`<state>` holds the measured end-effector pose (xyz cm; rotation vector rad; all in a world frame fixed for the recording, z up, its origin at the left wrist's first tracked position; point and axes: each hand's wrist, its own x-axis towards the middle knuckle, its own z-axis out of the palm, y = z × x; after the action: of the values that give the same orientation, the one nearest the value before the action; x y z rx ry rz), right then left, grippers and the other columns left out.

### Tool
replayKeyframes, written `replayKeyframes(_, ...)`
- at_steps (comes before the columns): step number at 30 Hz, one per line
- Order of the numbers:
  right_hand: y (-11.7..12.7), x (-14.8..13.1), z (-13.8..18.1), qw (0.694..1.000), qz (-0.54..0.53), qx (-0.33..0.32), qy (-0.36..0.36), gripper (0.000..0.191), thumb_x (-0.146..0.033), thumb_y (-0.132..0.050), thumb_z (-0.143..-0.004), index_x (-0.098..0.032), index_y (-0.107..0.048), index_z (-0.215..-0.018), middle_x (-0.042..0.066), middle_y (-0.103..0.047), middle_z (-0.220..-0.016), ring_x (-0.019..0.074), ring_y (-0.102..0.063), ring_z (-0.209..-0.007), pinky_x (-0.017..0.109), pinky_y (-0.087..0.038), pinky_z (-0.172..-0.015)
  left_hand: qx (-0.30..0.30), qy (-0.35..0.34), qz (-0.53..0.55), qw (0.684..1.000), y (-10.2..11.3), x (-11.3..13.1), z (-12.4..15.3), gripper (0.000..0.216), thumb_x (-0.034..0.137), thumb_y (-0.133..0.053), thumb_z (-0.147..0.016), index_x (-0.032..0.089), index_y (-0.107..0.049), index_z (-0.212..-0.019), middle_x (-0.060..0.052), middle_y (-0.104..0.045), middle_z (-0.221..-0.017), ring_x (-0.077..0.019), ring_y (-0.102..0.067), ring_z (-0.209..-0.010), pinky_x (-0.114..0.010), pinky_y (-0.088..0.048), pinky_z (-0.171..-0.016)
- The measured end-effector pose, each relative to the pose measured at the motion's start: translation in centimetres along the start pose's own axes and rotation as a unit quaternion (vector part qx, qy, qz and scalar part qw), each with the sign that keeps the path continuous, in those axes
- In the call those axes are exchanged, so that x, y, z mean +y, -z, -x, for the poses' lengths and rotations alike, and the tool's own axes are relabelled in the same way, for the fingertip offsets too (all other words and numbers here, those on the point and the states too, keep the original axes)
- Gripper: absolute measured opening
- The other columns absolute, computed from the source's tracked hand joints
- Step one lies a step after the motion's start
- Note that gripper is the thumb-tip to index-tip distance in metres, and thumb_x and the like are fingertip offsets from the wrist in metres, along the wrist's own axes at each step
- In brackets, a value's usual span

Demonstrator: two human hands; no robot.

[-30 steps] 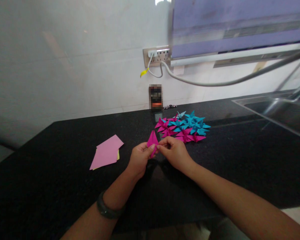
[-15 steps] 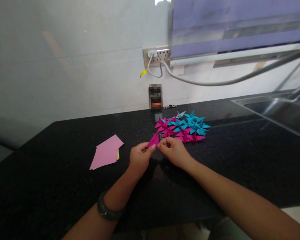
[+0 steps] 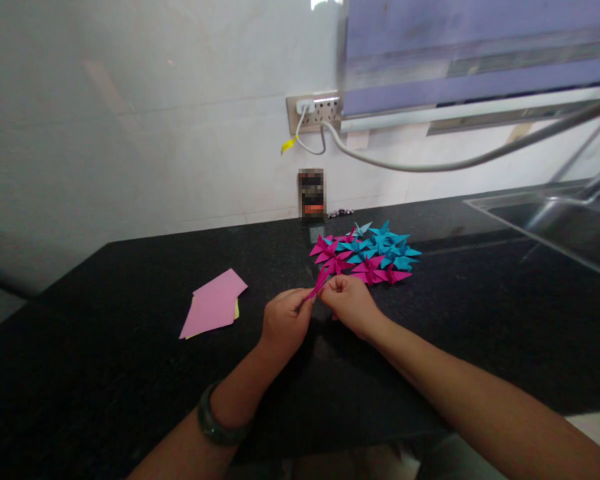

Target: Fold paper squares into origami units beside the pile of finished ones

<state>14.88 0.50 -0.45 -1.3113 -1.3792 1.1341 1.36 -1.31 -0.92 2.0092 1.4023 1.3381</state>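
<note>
A second earlier the magenta folded paper [image 3: 320, 285] had stood up between the hands as a broad kite shape. Half a second earlier it had tipped toward the right. Now it showed only as a narrow strip, nearly edge-on, slanting up and to the right toward the pile. Both hands had edged a little to the right and closer together over the black table [image 3: 105, 373].

The left hand [image 3: 284, 321] was curled, and its fingers [image 3: 303, 300] were pressed together, pinching the lower end of the strip. The right hand [image 3: 351, 303] was closed into a loose fist, with its fingers [image 3: 337, 285] nipping the paper just beside the left hand's grip. The two hands nearly touched. How the paper lay inside the right hand's grip could not be made out. The paper was held just above the table, in front of the pile of folded pieces [image 3: 373, 257], which were magenta and blue and lay close behind the right hand.

A dark wristband [image 3: 214, 424] sat on the left wrist. To the left, well apart from the hands, flat pink sheets [image 3: 214, 305] lay on the table with a yellow sheet [image 3: 237, 309] showing beneath their edge.
</note>
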Motion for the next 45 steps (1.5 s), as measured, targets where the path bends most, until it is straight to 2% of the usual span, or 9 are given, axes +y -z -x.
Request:
replayKeyframes(5,0.1,-0.6,0.0,0.994,-0.086,-0.066,-0.012,0.015,-0.029,-0.055,-0.068,-0.014,-0.054,-0.064,-0.003,-0.054,-0.053,0.0043,-0.041,-0.038,0.017,-0.036,-0.037,0.002,0.137,0.073,0.988,0.0,0.0,-0.4,0.021,0.032,-0.057,-0.072,0.015,-0.068,-0.072,-0.003,-0.067,-0.064,-0.0146,-0.058,-0.058,-0.024,-0.043,-0.057)
replayKeyframes(10,0.2,-0.7,-0.2,0.988,-0.135,-0.07,0.001,0.015,-0.028,-0.06,-0.064,-0.014,-0.054,-0.068,-0.004,-0.054,-0.054,0.0038,-0.043,-0.039,0.016,-0.037,-0.037,-0.008,0.216,0.262,0.941,-0.4,-0.2,-0.6,0.023,0.032,-0.061,-0.068,0.011,-0.065,-0.077,-0.004,-0.067,-0.069,-0.0143,-0.06,-0.063,-0.025,-0.045,-0.061)
replayKeyframes(27,-0.1,-0.2,0.0,0.997,-0.045,-0.055,0.032,0.013,-0.024,-0.054,-0.069,-0.014,-0.049,-0.061,-0.004,-0.05,-0.05,0.0047,-0.04,-0.037,0.018,-0.031,-0.036,-0.056,0.239,0.298,0.922,-0.5,0.2,-0.4,0.021,0.031,-0.066,-0.064,0.011,-0.063,-0.069,-0.002,-0.062,-0.06,-0.0115,-0.055,-0.057,-0.024,-0.043,-0.057)
replayKeyframes(32,0.4,0.2,-0.5,0.995,-0.029,-0.083,0.036,0.02,-0.03,-0.048,-0.076,-0.014,-0.051,-0.064,-0.002,-0.05,-0.052,0.007,-0.043,-0.04,0.021,-0.037,-0.041,-0.07,0.305,0.35,0.883,-0.5,0.2,-0.6,0.024,0.035,-0.063,-0.067,0.011,-0.058,-0.072,0.001,-0.056,-0.058,-0.0081,-0.051,-0.053,-0.021,-0.043,-0.053)
replayKeyframes(35,1.4,-0.1,-0.8,0.984,0.035,-0.056,0.167,0.02,-0.026,-0.047,-0.078,-0.015,-0.057,-0.092,0.004,-0.057,-0.075,0.0119,-0.052,-0.06,0.027,-0.045,-0.054,-0.077,0.335,0.406,0.847,-0.2,0.4,-0.7,0.025,0.037,-0.06,-0.069,0.013,-0.053,-0.068,0.003,-0.05,-0.054,-0.0077,-0.048,-0.05,-0.021,-0.044,-0.05)
replayKeyframes(37,2.1,-0.4,-0.8,0.943,0.135,-0.03,0.303,0.036,-0.019,-0.053,-0.074,-0.019,-0.053,-0.111,0.009,-0.053,-0.101,0.0176,-0.052,-0.087,0.033,-0.045,-0.071,-0.088,0.345,0.443,0.823,0.0,0.5,-0.7,0.023,0.036,-0.061,-0.069,0.015,-0.051,-0.068,0.004,-0.047,-0.053,-0.0085,-0.049,-0.05,-0.022,-0.046,-0.05)
replayKeyframes(40,2.8,-0.7,-0.9,0.871,0.247,-0.042,0.423,0.026,-0.016,-0.056,-0.075,-0.021,-0.061,-0.1,0.009,-0.05,-0.113,0.0217,-0.043,-0.105,0.039,-0.036,-0.088,-0.126,0.354,0.467,0.801,0.2,0.5,-0.8,0.022,0.034,-0.062,-0.067,0.014,-0.053,-0.069,0.004,-0.047,-0.052,-0.0092,-0.05,-0.051,-0.024,-0.047,-0.05)
replayKeyframes(42,3.0,-0.7,-1.1,0.843,0.28,-0.057,0.455,0.016,-0.017,-0.054,-0.078,-0.02,-0.065,-0.09,0.008,-0.057,-0.104,0.0203,-0.045,-0.1,0.039,-0.035,-0.088,-0.144,0.354,0.449,0.807,0.1,0.4,-0.7,0.024,0.036,-0.061,-0.068,0.013,-0.056,-0.071,0.002,-0.051,-0.054,-0.0093,-0.051,-0.052,-0.023,-0.047,-0.051)
replayKeyframes(45,2.9,-0.4,-1.3,0.834,0.3,-0.084,0.456,0.015,-0.018,-0.05,-0.082,-0.017,-0.064,-0.085,0.007,-0.062,-0.087,0.0178,-0.049,-0.087,0.035,-0.038,-0.081,-0.075,0.329,0.382,0.86,-0.1,0.2,-0.7,0.032,0.041,-0.058,-0.07,0.013,-0.06,-0.087,-0.004,-0.061,-0.073,-0.0106,-0.056,-0.06,-0.022,-0.047,-0.053)
